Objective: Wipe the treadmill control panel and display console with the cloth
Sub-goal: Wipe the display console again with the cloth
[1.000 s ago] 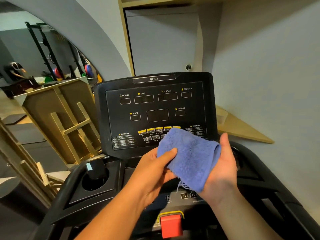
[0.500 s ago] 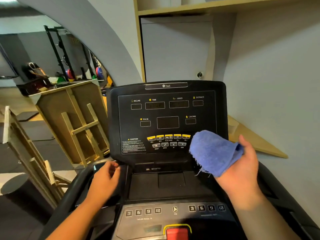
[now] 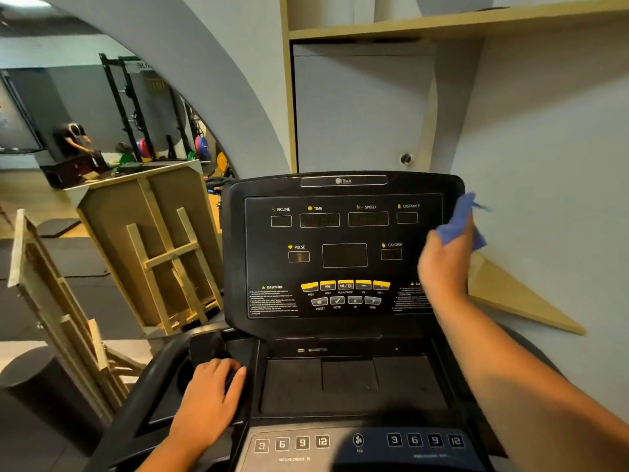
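A gym corner with a grey wall behind the treadmill. The right hand (image 3: 442,264) grips the blue cloth (image 3: 459,223) at the display console (image 3: 343,247) upper right edge; wiping looks barely begun. The left hand (image 3: 207,396) rests, fingers loosely curled, beside the untouched control panel (image 3: 357,441).

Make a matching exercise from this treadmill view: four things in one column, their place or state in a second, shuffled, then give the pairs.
Things:
1. blue cloth
2. left hand
3. yellow buttons
4. fan button

Places or states:
A. in a row under the blank center display
B. held by the right hand at the console's right edge
C. resting on the cup-holder area left of the console
D. between the two rows of 3, 6, 9, 12 keys

Pairs: 1-B, 2-C, 3-A, 4-D
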A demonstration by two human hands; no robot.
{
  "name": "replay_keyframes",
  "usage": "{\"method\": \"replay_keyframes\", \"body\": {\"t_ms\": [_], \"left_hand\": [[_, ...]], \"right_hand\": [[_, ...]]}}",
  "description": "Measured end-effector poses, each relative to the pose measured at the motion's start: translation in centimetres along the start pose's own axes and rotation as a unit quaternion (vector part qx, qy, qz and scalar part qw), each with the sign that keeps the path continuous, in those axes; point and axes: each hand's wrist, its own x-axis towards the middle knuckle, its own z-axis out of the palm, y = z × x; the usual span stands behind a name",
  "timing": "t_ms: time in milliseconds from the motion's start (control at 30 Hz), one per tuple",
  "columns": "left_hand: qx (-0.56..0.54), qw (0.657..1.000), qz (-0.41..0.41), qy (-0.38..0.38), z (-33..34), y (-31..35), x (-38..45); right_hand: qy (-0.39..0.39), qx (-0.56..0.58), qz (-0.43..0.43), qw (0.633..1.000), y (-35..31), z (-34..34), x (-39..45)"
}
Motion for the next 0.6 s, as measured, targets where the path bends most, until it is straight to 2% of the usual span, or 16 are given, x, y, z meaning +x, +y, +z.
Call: {"method": "replay_keyframes", "body": {"t_ms": [67, 133, 167, 233, 333, 400, 467, 533, 600], "left_hand": [[-0.006, 1.0, -0.008, -0.013, 0.0, -0.1, 0.3], [-0.004, 1.0, -0.015, -0.016, 0.1, -0.2, 0.5], [-0.001, 1.0, -0.016, -0.014, 0.2, -0.3, 0.6], [0.006, 1.0, -0.021, -0.01, 0.4, -0.3, 0.7], [0.021, 1.0, -0.021, -0.01, 0.6, -0.6, 0.8], [0.023, 1.0, -0.017, -0.012, 0.7, -0.6, 0.8], [0.026, 0.999, -0.017, -0.014, 0.8, -0.6, 0.8], [0.025, 0.999, -0.018, -0.012, 0.9, -0.6, 0.8], [0.027, 0.999, -0.021, -0.011, 0.8, -0.5, 0.7]], "right_hand": [[-0.045, -0.154, -0.099, 0.982, 1.6, 2.7, 0.4], [-0.113, -0.305, -0.129, 0.937, 2.6, 5.6, -0.2], [-0.115, -0.35, -0.146, 0.918, 3.0, 6.5, -0.6], [-0.146, -0.408, -0.208, 0.877, 4.3, 7.0, -1.5], [-0.222, -0.416, -0.335, 0.816, 6.3, 5.1, -0.8], [-0.22, -0.416, -0.32, 0.822, 7.0, 3.4, 0.4], [-0.16, -0.421, -0.254, 0.856, 6.6, 3.0, 1.9], [-0.102, -0.406, -0.188, 0.889, 5.2, 4.4, 2.5], [-0.103, -0.392, -0.16, 0.9, 3.4, 6.6, 1.9]]}}
